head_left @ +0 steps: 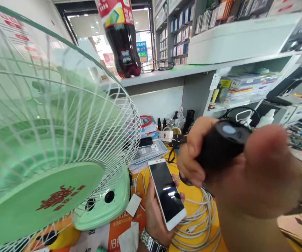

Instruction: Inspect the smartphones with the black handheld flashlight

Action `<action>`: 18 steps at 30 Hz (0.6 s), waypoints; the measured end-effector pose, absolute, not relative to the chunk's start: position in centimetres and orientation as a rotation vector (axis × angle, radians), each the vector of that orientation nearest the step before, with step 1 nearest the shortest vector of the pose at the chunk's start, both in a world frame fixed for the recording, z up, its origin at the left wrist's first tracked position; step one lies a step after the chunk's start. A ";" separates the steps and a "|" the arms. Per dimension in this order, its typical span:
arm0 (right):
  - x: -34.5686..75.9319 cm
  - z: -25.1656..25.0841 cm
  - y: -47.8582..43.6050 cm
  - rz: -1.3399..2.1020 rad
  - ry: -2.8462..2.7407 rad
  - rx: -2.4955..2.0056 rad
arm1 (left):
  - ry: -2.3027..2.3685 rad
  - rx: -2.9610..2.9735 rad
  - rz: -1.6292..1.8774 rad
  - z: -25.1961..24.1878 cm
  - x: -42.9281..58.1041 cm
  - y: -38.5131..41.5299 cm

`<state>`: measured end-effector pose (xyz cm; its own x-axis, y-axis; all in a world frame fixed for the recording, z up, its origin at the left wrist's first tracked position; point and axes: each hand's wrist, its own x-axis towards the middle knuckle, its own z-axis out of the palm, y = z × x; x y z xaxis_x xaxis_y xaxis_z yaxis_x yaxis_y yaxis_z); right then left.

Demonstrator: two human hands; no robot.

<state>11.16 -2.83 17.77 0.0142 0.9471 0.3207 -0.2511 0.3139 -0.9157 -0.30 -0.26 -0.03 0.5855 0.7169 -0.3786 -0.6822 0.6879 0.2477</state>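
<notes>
Left hand curled around white smartphone, which is held tilted, screen up, its display dark. Right hand closed on black handheld device, just above phone. White cable coil lies right of left hand.

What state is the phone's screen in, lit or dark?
Dark: the screen of the white phone in the left hand shows black glass with only a small bright reflection, and no picture or text.
</notes>
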 end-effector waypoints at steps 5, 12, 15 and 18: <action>12.4 16.0 -3.4 1.062 -1.345 -0.619 | 0.547 0.264 0.919 -0.2 -0.2 -0.1; 14.4 15.5 -6.9 1.079 -1.300 -0.707 | 1.067 1.462 0.945 -0.7 -0.6 0.8; 14.5 15.3 -8.3 1.110 -1.249 -0.731 | 1.139 1.609 0.885 -1.3 -0.9 1.0; 14.5 14.8 -8.9 1.123 -1.253 -0.728 | 1.218 1.760 0.800 -1.4 -1.2 1.1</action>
